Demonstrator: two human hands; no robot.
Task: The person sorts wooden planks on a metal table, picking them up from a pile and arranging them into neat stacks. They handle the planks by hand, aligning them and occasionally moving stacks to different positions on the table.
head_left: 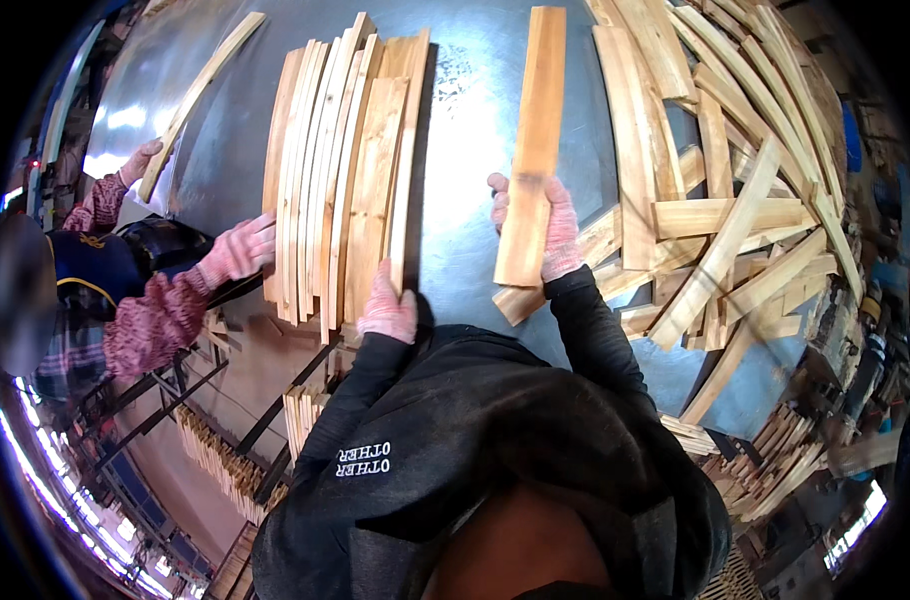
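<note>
My right hand (560,228), in a pink glove, is closed around the lower part of a long, flat wooden board (537,110). The board stretches away from me over the metal table and has a dark knot near my fingers. My left hand (388,306), gloved in pink too, is at the near end of a row of wooden strips (375,170). Its thumb and forefinger straddle the end of the rightmost strip (408,170); the other fingers are partly hidden.
Loose boards (730,215) lie crisscrossed in a pile on the right of the metal table (465,130). At the left, a co-worker's gloved hand (240,248) touches the row's left side, while their other hand (141,160) is at a separate strip (197,105). Stacked wood (215,465) sits below.
</note>
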